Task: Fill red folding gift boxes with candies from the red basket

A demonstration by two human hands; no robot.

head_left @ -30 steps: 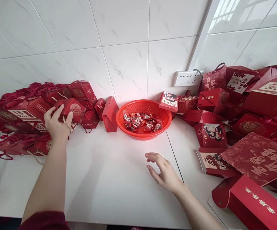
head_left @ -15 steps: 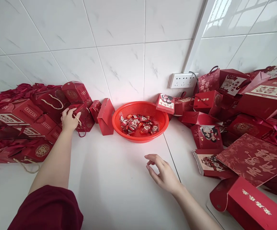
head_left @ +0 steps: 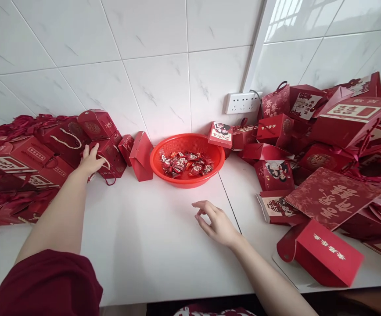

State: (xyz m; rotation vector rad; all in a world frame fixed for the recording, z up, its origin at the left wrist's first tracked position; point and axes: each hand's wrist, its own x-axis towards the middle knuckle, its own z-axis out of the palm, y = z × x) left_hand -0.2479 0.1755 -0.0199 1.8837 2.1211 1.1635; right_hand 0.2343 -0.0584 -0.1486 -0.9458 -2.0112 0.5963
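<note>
My left hand reaches into the stack of red gift boxes at the left, its fingers spread against a small red gift box with a twisted rope handle. It does not grip the box. Over the white tabletop, my right hand hovers with thumb and forefinger apart and nothing between them. Beyond that hand stands a red plastic colander holding several wrapped candies. Just left of the colander an upright red folded box stands beside a smaller red box.
Stacked gift boxes with ribbons line the left side. A loose heap of red boxes covers the right, with a box lying on its side near the front edge. A small box meets the colander's rim. Behind is a tiled wall with a socket strip.
The view has shifted slightly, bringing the table's front edge into sight. My left hand's fingers are more spread against the boxes. My right hand keeps nearly the same pose.
</note>
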